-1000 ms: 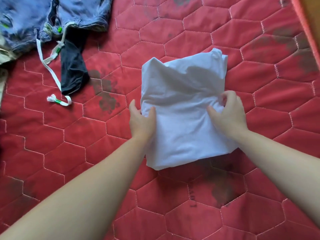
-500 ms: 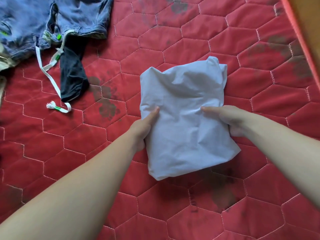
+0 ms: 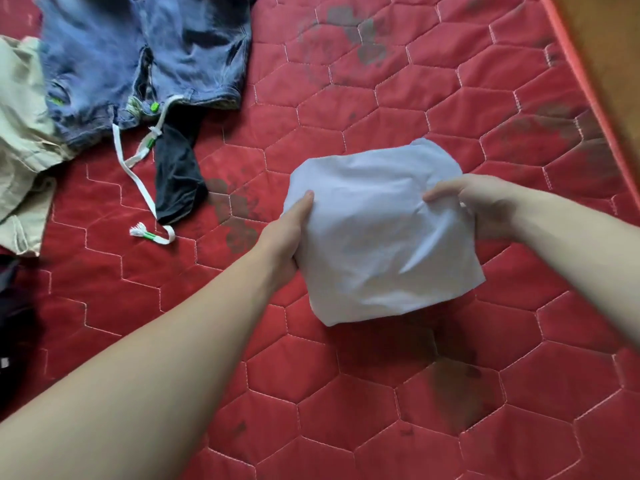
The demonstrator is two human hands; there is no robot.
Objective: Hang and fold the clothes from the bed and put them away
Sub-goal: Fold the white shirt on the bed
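Note:
A folded white garment is held just above the red quilted bed, casting a shadow below it. My left hand grips its left edge, thumb on top and fingers under the cloth. At the right edge, my right hand pinches the fabric the same way. Blue denim shorts with a white drawstring lie at the upper left, and a dark garment sticks out from beneath them.
A beige garment lies at the left edge, with dark clothing below it. The bed's orange-red border runs down the right side, with wood surface beyond. Dark stains mark the quilt.
The white garment has been folded smaller and lifted off the bed by both hands. The view has shifted, showing more clothes at the left.

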